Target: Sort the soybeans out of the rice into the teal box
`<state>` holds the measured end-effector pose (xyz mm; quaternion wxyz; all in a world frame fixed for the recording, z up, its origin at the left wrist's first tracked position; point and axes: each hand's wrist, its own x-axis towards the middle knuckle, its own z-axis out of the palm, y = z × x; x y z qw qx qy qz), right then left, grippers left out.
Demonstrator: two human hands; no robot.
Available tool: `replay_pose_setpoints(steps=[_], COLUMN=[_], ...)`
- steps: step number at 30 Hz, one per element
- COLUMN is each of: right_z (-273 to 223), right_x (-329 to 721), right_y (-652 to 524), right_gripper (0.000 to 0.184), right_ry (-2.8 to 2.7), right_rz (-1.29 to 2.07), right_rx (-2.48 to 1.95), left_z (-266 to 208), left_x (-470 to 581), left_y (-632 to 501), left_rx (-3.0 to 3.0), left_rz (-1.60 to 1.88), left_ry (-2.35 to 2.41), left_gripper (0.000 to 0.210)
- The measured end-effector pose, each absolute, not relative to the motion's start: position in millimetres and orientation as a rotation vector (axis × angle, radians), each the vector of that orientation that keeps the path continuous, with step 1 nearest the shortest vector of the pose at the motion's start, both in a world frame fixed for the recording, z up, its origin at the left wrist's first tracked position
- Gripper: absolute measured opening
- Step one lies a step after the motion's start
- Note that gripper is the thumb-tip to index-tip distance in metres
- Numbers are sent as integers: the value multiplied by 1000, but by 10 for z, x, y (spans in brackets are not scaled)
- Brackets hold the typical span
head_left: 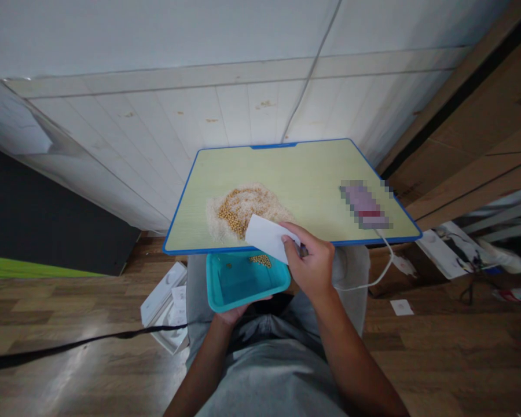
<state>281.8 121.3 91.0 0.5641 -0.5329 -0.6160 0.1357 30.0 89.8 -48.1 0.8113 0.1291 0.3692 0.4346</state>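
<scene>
My right hand (309,258) pinches a white card (267,236) between thumb and fingers. The card's far end touches the near side of a pile of pale rice-like grains (267,200) mixed with yellow soybean-like beans (231,217) on the table. Under the table's front edge, my left hand (233,314) holds a teal plastic tray (243,304) from below; most of its fingers are hidden beneath it. A small cluster of beans (261,260) lies at the tray's far right, and a few more are at its far left.
The small folding table (304,168) has a blue rim and stands against a white panelled wall. A pixelated object (363,204) lies at its right, with a white cable (388,263) hanging down. Cardboard boxes (473,127) stand right; an open white box (167,307) sits on the floor.
</scene>
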Motion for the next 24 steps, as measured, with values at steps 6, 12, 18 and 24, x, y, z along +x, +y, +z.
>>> replay_pose_setpoints(steps=[6,12,18,24], right_z=[843,825,847,861], right_x=[3076,3049,2865,2884], right_y=[1210,1199,1188,1251], right_gripper=[31,32,31,32], right_ry=[-1347,-1244,-1273,-1303], right_rz=[177,87,121,171], right_rx=[-1377,-1419,-1371,-1341], left_z=[-531,-542,-476,-491], left_x=[275,288,312,299], left_y=[887,900,896,894], left_rx=[265,242,245,252], left_rz=[941,947,916,926], left_ry=[825,805,778,800], left_gripper=[55,57,62,57])
